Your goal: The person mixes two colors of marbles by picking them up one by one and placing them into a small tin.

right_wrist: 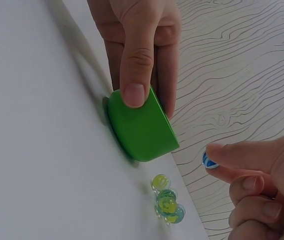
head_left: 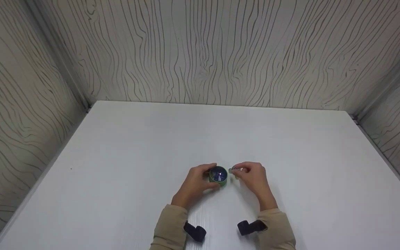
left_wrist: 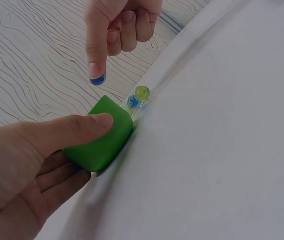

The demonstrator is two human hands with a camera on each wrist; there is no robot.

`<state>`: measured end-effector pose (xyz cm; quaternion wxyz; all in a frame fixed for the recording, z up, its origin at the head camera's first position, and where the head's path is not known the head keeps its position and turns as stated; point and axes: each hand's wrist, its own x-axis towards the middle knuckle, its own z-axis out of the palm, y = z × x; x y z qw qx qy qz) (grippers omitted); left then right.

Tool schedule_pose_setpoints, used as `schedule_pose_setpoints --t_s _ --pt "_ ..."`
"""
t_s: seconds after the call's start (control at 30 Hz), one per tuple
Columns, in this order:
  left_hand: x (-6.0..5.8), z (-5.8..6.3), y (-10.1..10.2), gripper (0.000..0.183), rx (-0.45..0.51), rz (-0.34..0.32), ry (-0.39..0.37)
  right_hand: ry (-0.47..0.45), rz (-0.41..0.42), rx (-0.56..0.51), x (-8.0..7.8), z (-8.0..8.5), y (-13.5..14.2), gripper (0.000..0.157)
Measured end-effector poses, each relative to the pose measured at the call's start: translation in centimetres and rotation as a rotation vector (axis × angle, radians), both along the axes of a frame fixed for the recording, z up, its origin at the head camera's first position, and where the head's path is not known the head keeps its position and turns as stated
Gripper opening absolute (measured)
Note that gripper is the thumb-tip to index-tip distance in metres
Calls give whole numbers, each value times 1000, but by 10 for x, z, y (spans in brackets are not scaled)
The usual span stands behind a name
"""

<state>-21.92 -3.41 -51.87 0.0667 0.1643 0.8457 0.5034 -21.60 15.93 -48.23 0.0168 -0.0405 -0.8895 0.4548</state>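
See a blue marble point(right_wrist: 210, 160) pinched between thumb and forefinger by the right grip point(head_left: 255, 177), held off the counter point(head_left: 134, 149) just beside the rim of a green cup point(right_wrist: 141, 127); likely kept at the fingertips for fine control over something so small and slick. Note the other fingers of that grip curled in, probably out of the way. Find the cup upright, clasped from the side by the left grip point(head_left: 194, 180), thumb opposite fingers, presumably against tipping or sliding. Notice something dark blue and glossy point(head_left: 218, 173) within the mouth; cannot tell exactly what. Look lower for loose marbles point(right_wrist: 166, 205), yellow and blue-green, clustered on the counter beside the cup, liable to roll at a low touch. Farther out, meet tan sleeves point(head_left: 170, 222), black wrist mounts point(head_left: 197, 233) and wood-patterned walls point(head_left: 203, 52).
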Motion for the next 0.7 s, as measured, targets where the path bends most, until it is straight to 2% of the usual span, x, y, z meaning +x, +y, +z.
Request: schedule_pose_setpoints --t_s 0.23,0.7 --pt "-1 -2 0 63 -6 -4 35 26 0 8 1 0 -3 15" --pt "-1 -1 0 61 -17 -1 25 21 38 6 2 -1 -14 14"
